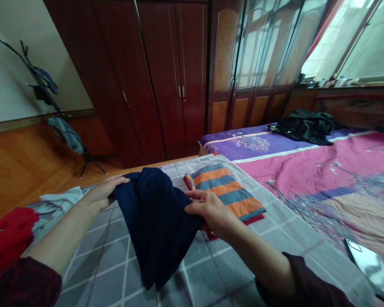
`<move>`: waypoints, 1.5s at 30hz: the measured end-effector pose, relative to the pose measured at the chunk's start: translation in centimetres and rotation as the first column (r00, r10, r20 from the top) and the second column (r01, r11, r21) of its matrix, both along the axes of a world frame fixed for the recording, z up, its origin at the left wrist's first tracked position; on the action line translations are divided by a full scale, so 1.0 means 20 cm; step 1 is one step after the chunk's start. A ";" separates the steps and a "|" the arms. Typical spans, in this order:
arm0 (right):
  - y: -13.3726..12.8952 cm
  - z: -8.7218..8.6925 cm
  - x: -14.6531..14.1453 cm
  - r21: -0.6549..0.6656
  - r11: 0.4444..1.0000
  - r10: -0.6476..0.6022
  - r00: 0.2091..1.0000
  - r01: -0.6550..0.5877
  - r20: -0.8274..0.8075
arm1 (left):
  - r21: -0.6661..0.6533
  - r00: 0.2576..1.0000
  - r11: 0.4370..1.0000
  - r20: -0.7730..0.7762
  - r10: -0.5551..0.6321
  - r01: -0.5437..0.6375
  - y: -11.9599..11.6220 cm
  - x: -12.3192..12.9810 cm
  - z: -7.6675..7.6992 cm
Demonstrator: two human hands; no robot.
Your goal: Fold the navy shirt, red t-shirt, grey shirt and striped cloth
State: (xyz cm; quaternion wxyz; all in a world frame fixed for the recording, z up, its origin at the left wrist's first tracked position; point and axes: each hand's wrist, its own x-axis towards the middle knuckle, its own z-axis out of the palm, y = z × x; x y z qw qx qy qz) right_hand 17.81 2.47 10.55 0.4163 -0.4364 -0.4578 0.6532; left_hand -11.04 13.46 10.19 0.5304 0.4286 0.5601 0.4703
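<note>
A dark navy cloth (156,217) hangs between my two hands above a grey checked bedcover (112,256). My left hand (107,192) pinches its upper left corner, fingers closed on the fabric. On the other side, my right hand (208,209) grips the upper right edge between thumb and fingers. The cloth sags in the middle and its lower end tapers down close to the bedcover. Just behind my right hand lies a folded orange and grey striped cloth (225,187), with red fabric showing under its edges.
Red clothing (6,230) and pale grey-green clothing (57,209) lie at the left. A phone (371,268) rests at the lower right. A black garment (307,125) lies on the pink and purple bedspread (294,166). Wardrobes (176,76) and a coat stand (45,85) stand behind.
</note>
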 end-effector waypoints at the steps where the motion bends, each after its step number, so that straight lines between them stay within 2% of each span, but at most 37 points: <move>1: -0.01 0.02 0.08 0.013 0.999 -0.041 0.999 0.041 -0.009 | 0.019 0.999 0.999 0.024 -0.034 0.034 0.03 0.09 0.04; 3: -0.03 0.07 0.24 0.045 0.993 -0.112 0.994 0.112 -0.007 | 0.083 0.992 0.989 0.037 -0.125 0.121 0.09 0.26 0.11; 6: -0.06 0.14 0.47 0.093 0.977 -0.195 0.980 0.193 0.023 | 0.183 0.966 0.948 -0.038 -0.256 0.259 0.21 0.52 0.20; 9: -0.06 0.13 0.68 0.123 0.958 -0.265 0.963 0.257 0.051 | 0.218 0.938 0.916 -0.158 -0.308 0.337 0.34 0.77 0.22; 11: -0.03 0.03 0.79 0.130 0.947 -0.306 0.948 0.293 0.089 | 0.216 0.923 0.912 -0.250 -0.293 0.348 0.42 0.91 0.17; 13: 0.01 -0.12 0.87 0.096 0.942 -0.335 0.924 0.322 0.184 | 0.212 0.897 0.917 -0.370 -0.244 0.337 0.46 1.01 0.07; 15: 0.04 -0.29 0.92 0.032 0.926 -0.364 0.867 0.377 0.339 | 0.222 0.846 0.919 -0.503 -0.177 0.324 0.47 1.08 -0.04; 17: 0.05 -0.42 0.94 0.023 0.903 -0.403 0.826 0.429 0.393 | 0.259 0.781 0.904 -0.613 -0.118 0.340 0.45 1.12 -0.14; 19: 0.05 -0.49 0.96 0.042 0.891 -0.427 0.803 0.452 0.415 | 0.308 0.721 0.862 -0.687 -0.092 0.403 0.40 1.16 -0.21; 22: 0.05 -0.52 0.96 0.088 0.884 -0.443 0.766 0.459 0.466 | 0.342 0.649 0.765 -0.750 -0.127 0.545 0.28 1.23 -0.29; 26: 0.05 -0.51 0.96 0.091 0.873 -0.453 0.730 0.478 0.511 | 0.260 0.464 0.581 -0.855 -0.233 0.771 0.07 1.25 -0.33; 30: 0.06 -0.52 0.95 0.105 0.864 -0.475 0.726 0.493 0.498 | 0.175 0.309 0.376 -0.891 -0.333 0.910 -0.16 1.13 -0.31; 32: 0.06 -0.52 0.95 0.116 0.862 -0.481 0.724 0.493 0.494 | 0.135 0.240 0.307 -0.911 -0.335 0.942 -0.25 1.06 -0.28; 34: 0.06 -0.53 0.95 0.124 0.863 -0.482 0.724 0.491 0.494 | 0.112 0.200 0.293 -0.936 -0.290 0.950 -0.31 1.03 -0.27; 37: 0.06 -0.54 0.97 0.176 0.844 -0.521 0.696 0.506 0.494 | 0.112 0.192 0.301 -0.949 -0.251 0.947 -0.33 1.00 -0.25; 40: 0.04 -0.50 1.00 0.313 0.817 -0.575 0.645 0.485 0.503 | 0.085 0.162 0.242 -0.935 -0.317 0.967 -0.31 0.98 -0.22; 42: 0.00 -0.45 1.01 0.380 0.852 -0.522 0.653 0.361 0.549 | 0.073 0.147 0.203 -0.913 -0.380 0.977 -0.29 0.96 -0.22; 43: -0.02 -0.43 1.01 0.397 0.879 -0.462 0.669 0.263 0.582 | 0.075 0.153 0.201 -0.901 -0.405 0.977 -0.28 0.95 -0.22; 45: -0.07 -0.39 1.00 0.410 0.910 -0.336 0.690 0.062 0.641 | 0.096 0.198 0.249 -0.884 -0.423 0.964 -0.26 0.94 -0.22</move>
